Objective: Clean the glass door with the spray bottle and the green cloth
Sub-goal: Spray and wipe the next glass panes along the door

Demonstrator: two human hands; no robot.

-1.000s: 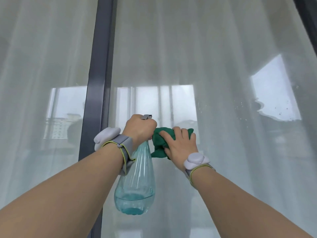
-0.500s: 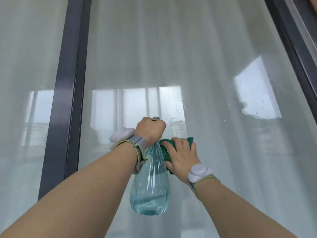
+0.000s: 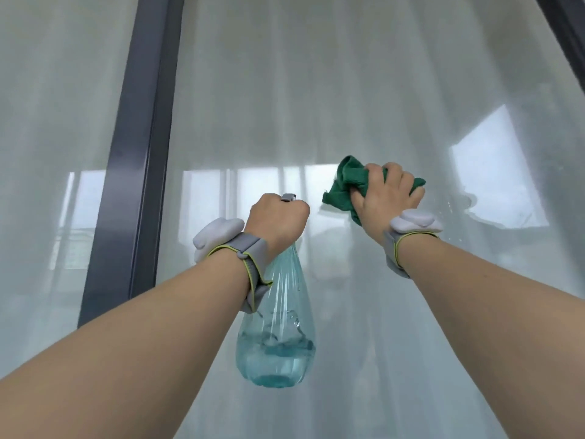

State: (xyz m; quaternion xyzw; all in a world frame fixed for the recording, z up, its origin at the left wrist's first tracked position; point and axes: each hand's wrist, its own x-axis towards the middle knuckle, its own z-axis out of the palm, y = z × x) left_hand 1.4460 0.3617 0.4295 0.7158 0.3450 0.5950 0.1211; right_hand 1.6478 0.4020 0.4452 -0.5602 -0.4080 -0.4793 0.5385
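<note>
A tall glass door [image 3: 316,90] fills the view, with pale curtains behind it. My left hand [image 3: 277,218] is wrapped around the head of a clear blue spray bottle [image 3: 278,337], which hangs below my fist with some liquid at its bottom. My right hand [image 3: 384,198] is up and to the right, pressing a bunched green cloth [image 3: 340,188] against the glass. Fine droplets [image 3: 449,210] speckle the pane just right of that hand.
A dark grey vertical frame post [image 3: 136,172] runs down the left side of the pane. Another dark frame edge [image 3: 566,30] crosses the top right corner. Both wrists carry grey strap bands with white pods.
My right hand has carried the green cloth up and to the right, away from the bottle. The left hand keeps its hold on the spray bottle. The view has shifted sideways.
</note>
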